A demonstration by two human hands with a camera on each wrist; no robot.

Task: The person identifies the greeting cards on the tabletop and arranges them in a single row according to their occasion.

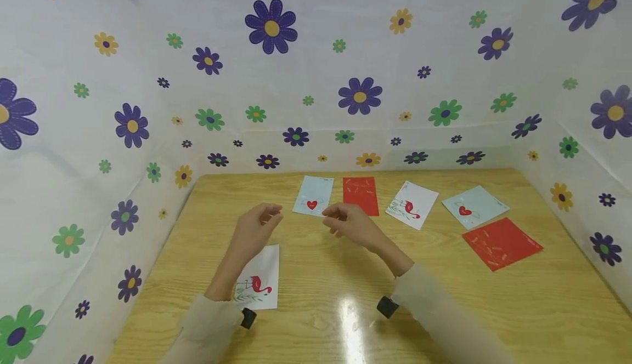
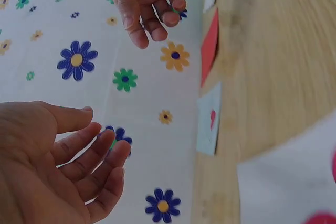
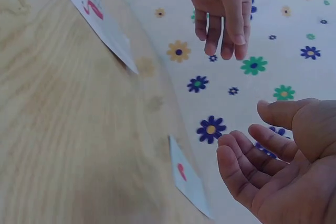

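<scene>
Both hands hover over the wooden table with nothing in them, palms facing each other and fingers loosely bent. My left hand (image 1: pixel 254 231) is above a white flamingo card (image 1: pixel 259 282), which the forearm partly covers. My right hand (image 1: pixel 354 224) is in front of a red card (image 1: pixel 360 191) and hides part of its lower edge. Between and beyond the hands lies a pale blue card with a winged heart (image 1: pixel 312 195). In the left wrist view, the thumb and fingers of the left hand (image 2: pixel 68 161) stand apart. The right wrist view shows the right hand (image 3: pixel 283 161) likewise unoccupied.
To the right lie a second flamingo card (image 1: pixel 412 205), another blue heart card (image 1: pixel 476 206) and a second red card (image 1: pixel 503 244) close to it. A white flower-patterned cloth (image 1: pixel 316 62) walls the table (image 1: pixel 336 320) at the back and sides.
</scene>
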